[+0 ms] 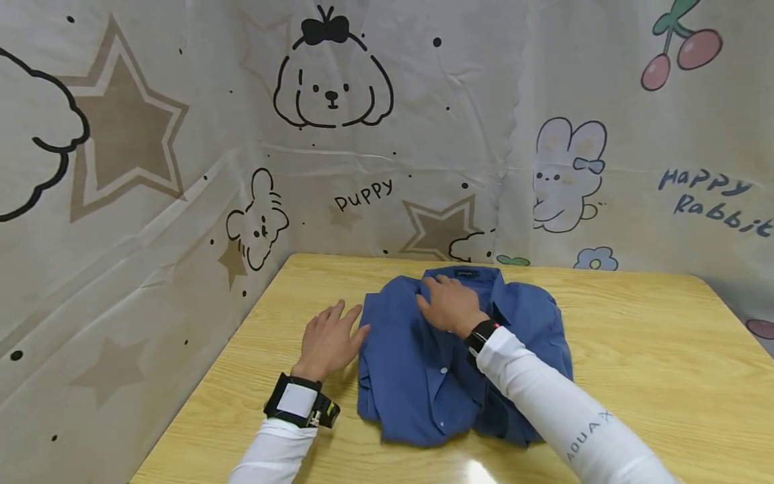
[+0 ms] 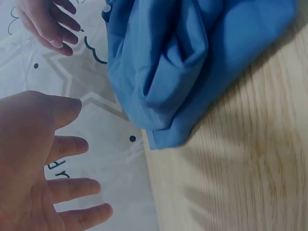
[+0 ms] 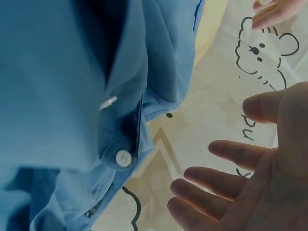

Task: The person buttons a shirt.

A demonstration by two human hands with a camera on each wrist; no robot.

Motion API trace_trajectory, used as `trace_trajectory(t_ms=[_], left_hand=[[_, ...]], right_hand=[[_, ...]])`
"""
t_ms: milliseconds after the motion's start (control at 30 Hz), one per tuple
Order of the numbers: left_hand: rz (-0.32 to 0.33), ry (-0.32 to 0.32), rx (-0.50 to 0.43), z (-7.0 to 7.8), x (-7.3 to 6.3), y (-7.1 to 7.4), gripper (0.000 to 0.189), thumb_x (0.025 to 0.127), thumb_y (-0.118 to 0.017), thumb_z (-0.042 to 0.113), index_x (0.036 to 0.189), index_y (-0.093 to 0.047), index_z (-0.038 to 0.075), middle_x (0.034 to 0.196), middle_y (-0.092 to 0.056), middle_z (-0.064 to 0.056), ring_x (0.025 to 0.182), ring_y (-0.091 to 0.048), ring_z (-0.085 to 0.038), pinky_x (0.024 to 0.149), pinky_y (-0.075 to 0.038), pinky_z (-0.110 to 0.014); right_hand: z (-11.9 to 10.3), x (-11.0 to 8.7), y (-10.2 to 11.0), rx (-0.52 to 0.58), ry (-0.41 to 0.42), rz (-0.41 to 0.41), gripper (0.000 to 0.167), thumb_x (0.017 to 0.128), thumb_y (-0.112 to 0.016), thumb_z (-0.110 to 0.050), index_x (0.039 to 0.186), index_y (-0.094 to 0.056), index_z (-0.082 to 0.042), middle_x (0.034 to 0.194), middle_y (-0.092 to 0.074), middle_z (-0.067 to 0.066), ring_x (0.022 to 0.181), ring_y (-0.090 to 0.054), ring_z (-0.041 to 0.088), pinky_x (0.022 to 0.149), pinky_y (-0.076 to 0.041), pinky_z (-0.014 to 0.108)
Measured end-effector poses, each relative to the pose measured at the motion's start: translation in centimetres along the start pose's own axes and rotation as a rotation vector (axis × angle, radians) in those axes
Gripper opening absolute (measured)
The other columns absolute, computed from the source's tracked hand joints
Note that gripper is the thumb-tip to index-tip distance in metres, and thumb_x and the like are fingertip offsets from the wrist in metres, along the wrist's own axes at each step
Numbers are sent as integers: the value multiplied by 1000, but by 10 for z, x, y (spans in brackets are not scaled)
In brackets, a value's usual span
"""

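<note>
A blue button-up shirt [image 1: 411,376] lies folded on the wooden table, its collar at the far side and white buttons down the front. Just left of the shirt, my left hand [image 1: 329,339] hovers with fingers spread, holding nothing. My right hand [image 1: 450,302] is over the shirt's upper part near the collar, fingers extended. In the right wrist view that hand [image 3: 236,178] is apart from the cloth, with a white button [image 3: 123,158] in sight. The left wrist view shows the left palm [image 2: 43,159] bare beside the shirt's folded edge [image 2: 168,130].
The light wooden table [image 1: 653,349] reaches to a printed cloth backdrop [image 1: 387,161] at the rear and left. Both wrists wear black straps, the left one with a small device [image 1: 297,401].
</note>
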State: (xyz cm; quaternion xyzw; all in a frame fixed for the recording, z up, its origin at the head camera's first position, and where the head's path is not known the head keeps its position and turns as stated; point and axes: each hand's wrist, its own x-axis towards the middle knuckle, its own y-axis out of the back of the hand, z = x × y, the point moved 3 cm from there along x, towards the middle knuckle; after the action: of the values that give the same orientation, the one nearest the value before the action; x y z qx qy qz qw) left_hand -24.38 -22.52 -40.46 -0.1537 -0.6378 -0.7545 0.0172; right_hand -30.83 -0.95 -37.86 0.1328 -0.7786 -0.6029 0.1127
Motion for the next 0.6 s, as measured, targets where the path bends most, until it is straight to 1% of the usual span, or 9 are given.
trace_trajectory(t_ms=[200,400,600], left_hand=[[-7,11,-13,-7,6,-2,48,97,-53,41,135,-55,12,139,-44,-23,122,-46,-43,94,-39,-57],[-20,20,-8,-17,10,-5,48,97,-52,42,135,-54,13,139,-45,-23,121,-46,-43,94,-39,-57],[-31,27,-3,-27,11,-7,48,97,-52,42,135,-55,12,138,-46,-23,121,-47,-43,94,-39,-57]], right_hand=[[-6,16,-4,2,19,-35,52,102,-41,-40,144,-43,-10,145,-40,16,130,-40,35,99,-38,52],[-17,29,-12,-7,39,-36,50,102,-41,-39,143,-44,-10,141,-44,15,126,-44,34,96,-41,51],[-28,41,-20,-21,51,-33,51,102,-41,-38,143,-43,-10,141,-45,16,126,-44,34,97,-40,51]])
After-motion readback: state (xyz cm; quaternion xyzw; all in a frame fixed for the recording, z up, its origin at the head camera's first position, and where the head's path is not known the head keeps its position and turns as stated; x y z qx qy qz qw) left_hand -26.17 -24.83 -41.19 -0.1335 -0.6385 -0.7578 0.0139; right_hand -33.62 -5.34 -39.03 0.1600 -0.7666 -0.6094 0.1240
